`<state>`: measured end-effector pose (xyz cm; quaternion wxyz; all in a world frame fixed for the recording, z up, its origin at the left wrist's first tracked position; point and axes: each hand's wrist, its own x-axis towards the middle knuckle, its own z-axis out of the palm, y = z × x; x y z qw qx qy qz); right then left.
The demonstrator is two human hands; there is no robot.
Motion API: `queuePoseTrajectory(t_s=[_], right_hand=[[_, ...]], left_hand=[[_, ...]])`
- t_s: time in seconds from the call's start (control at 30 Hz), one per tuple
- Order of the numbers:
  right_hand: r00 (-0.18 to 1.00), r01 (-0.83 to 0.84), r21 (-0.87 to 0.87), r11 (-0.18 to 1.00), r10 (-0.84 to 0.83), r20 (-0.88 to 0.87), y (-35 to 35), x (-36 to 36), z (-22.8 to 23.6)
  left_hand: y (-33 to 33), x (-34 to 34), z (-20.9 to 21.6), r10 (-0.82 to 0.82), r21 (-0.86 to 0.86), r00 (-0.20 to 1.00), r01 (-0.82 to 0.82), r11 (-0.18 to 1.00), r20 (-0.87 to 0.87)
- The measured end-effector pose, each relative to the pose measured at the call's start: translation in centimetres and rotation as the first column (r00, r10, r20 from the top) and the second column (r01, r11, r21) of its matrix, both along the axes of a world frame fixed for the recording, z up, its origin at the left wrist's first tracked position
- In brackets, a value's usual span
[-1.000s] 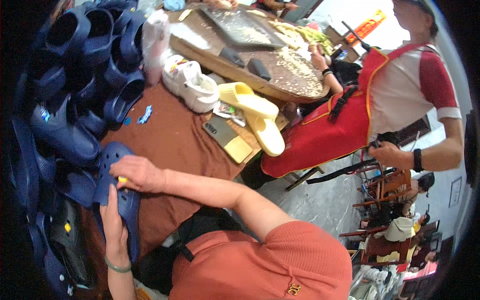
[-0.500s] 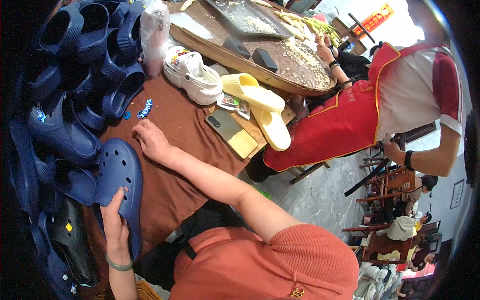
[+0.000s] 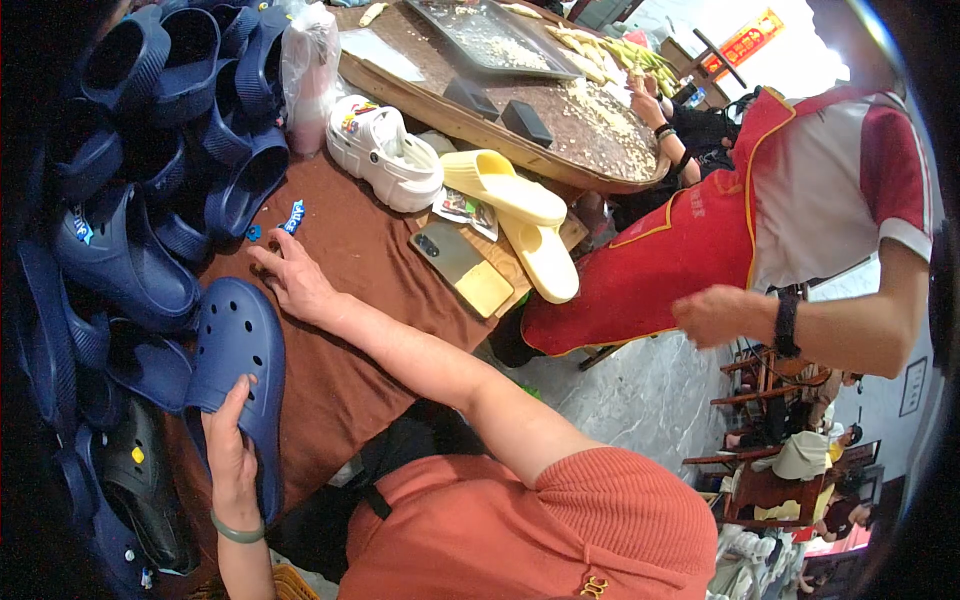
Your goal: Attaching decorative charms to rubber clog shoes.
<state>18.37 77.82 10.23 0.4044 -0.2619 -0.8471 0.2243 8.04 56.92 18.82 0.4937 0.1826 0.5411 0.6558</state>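
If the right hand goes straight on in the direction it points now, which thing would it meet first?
Most likely the small blue piece on the brown cloth, just ahead of the right hand; exact height is unclear.

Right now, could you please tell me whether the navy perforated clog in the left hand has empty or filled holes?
Empty where visible: the clog shows bare, dark openings.

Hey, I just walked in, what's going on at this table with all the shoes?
Someone's left hand holds a blue clog with its thumb on top. Their right hand is beside two blue charms, one small and one larger, on a brown cloth. Whether it touches them is unclear. More blue shoes are heaped at the left, and a person in a red apron is nearby.
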Motion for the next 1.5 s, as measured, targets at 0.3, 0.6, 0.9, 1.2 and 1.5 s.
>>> queuePoseTrajectory(t_s=[0.3,0.6,0.9,1.2,1.5], right_hand=[[0.831,0.406,0.184,0.895,-0.445,0.333,0.1,-1.1,0.1],[0.826,0.221,0.115,0.969,-0.248,0.506,4.3,-1.0,0.2],[0.903,0.107,0.168,0.98,-0.167,0.396,4.0,-1.2,0.1],[0.961,0.004,0.325,0.946,-0.094,0.26,5.2,-2.4,-0.4],[0.97,0.055,0.161,0.985,-0.091,0.225,3.7,-0.8,0.7]], left_hand=[[0.1,-0.5,-0.5,-0.078,-0.007,0.995,0.078,0.997,0.067],[0.6,0.0,0.5,-0.064,0.088,0.996,0.059,0.994,0.059],[-1.6,-0.4,-0.6,-0.133,0.007,0.991,0.132,0.991,0.026],[-3.6,1.2,1.6,-0.165,-0.108,0.985,0.158,0.982,-0.059],[-4.6,3.1,1.5,-0.172,-0.168,0.932,0.123,0.978,-0.319]])
